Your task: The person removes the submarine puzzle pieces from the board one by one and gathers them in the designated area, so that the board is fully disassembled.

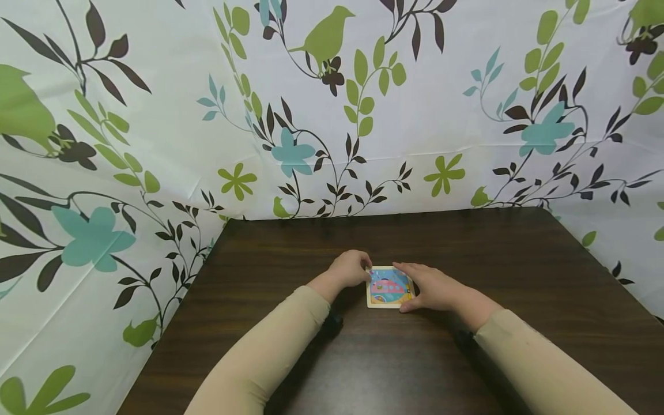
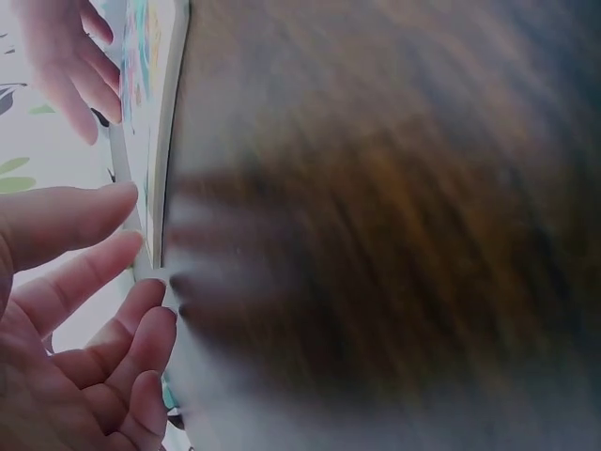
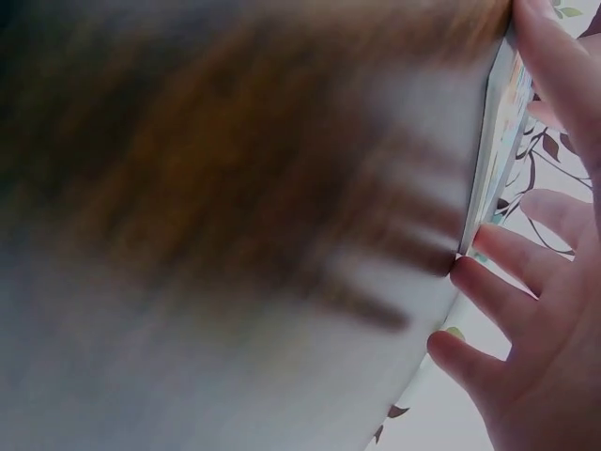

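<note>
A small square picture puzzle [image 1: 389,287] with a pale frame and a pink submarine on blue lies flat on the dark table. My left hand [image 1: 349,269] is at its far left corner, thumb and index fingertips right at the edge. In the left wrist view its other fingers [image 2: 150,338] are loosely bent beside the frame. The right hand [image 1: 434,288] spans the puzzle's right side, thumb at the near edge and fingers at the far edge. From the right wrist, the spread fingers [image 3: 498,296] show at the end of the frame's edge [image 3: 481,160].
The brown wood-grain table [image 1: 384,357] extends around the puzzle on all sides. A white cloth [image 1: 332,115] printed with leaves, birds and flowers hangs behind the table and along its sides. Dark straps or devices [image 1: 332,324] sit under the wrists.
</note>
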`<control>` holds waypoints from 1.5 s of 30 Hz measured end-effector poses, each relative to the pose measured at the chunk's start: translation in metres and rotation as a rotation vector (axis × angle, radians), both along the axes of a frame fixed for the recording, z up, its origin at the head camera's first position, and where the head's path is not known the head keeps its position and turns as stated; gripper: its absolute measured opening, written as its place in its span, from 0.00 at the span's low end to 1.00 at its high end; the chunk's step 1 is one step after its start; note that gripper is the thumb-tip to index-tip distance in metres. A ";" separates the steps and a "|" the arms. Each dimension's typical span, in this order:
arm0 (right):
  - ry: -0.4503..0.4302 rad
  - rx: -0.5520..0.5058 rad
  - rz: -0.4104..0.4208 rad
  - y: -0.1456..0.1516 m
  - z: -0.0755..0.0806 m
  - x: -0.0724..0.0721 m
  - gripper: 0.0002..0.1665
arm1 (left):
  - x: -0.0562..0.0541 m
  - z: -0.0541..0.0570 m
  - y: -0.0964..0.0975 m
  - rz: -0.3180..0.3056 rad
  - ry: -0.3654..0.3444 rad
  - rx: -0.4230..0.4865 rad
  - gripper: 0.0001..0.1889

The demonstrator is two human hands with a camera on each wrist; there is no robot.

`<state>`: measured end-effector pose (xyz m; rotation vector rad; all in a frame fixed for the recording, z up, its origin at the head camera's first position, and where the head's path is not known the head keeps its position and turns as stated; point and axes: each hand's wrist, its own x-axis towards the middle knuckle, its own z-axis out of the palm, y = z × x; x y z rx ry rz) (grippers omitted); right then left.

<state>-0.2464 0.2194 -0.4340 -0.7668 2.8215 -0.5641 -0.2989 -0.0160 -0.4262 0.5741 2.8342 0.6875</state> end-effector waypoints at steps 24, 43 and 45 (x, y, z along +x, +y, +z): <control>-0.012 0.061 0.003 -0.005 0.004 -0.004 0.63 | -0.002 -0.006 0.005 -0.008 -0.041 -0.017 0.18; 0.029 0.214 0.098 -0.012 0.012 -0.004 0.49 | 0.000 -0.002 0.005 -0.006 -0.057 -0.013 0.14; 0.027 0.219 0.098 -0.012 0.012 -0.004 0.49 | 0.000 -0.003 0.005 -0.010 -0.048 -0.018 0.12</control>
